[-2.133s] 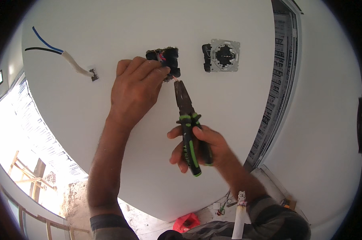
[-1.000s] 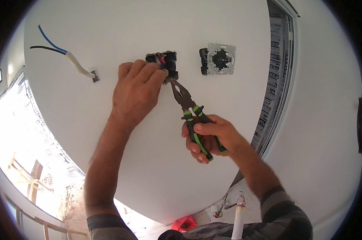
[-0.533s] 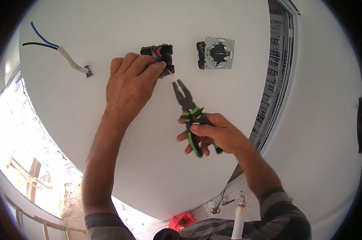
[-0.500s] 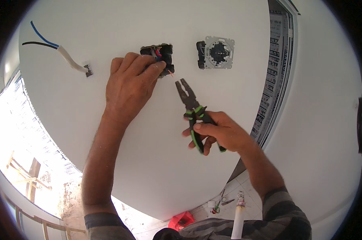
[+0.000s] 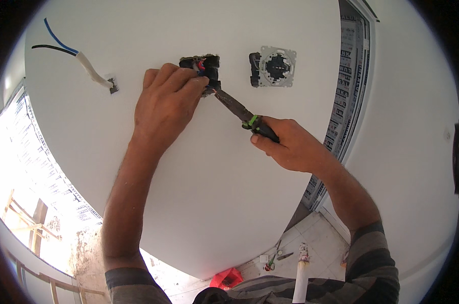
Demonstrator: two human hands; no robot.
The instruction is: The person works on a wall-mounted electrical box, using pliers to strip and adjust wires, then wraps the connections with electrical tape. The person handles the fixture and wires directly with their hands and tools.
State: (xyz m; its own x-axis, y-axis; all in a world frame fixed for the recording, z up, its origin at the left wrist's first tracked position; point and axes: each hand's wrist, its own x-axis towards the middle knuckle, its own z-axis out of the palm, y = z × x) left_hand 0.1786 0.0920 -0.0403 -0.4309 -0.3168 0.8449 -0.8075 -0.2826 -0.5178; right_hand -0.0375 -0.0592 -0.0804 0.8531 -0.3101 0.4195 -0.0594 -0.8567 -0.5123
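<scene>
A black electrical box is set in the white wall, with red and blue wires inside it. My left hand covers the box's left and lower part, its thumb and fingers pinched on a wire whose bare copper end shows at the box's lower edge. From the right, my right hand grips combination pliers with black and green handles. The jaw tips touch or nearly touch the copper end; seen edge-on, whether they bite it is unclear.
Right of the box, a socket insert with a grey metal frame sits on the wall beside another black box. At left a white cable sticks out with blue and black cores. Below are a red container, scissors and a lit cigarette.
My right hand has moved up and turned the pliers edge-on, bringing their jaws to the copper end. The handles have closed together. My left hand stays nearly in place.
</scene>
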